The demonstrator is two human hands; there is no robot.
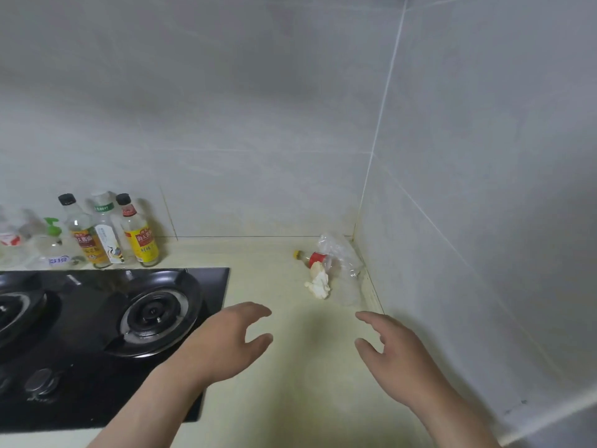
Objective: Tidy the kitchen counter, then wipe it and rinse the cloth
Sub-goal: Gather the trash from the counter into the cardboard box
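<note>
A toppled small bottle (314, 257), crumpled tissue (319, 284) and clear plastic bag (343, 253) lay in the counter (290, 376) corner, right of centre. Below, the left hand (232, 337) and right hand (392, 350) hovered empty, fingers spread; a hasty grab might roll the bottle

A pale cream kitchen counter (258, 253) has a black glass gas hob (211, 281) set into its left part. Behind the hob, along the back wall, stand a clear pump bottle with a green top (56, 245) and three clear sauce bottles (108, 236), two of them with yellow labels. In the far right corner a small bottle with a yellow cap and red label (311, 257) lies on its side, with a crumpled white tissue (319, 285) and crumpled clear plastic (344, 258) just beside it.
</note>
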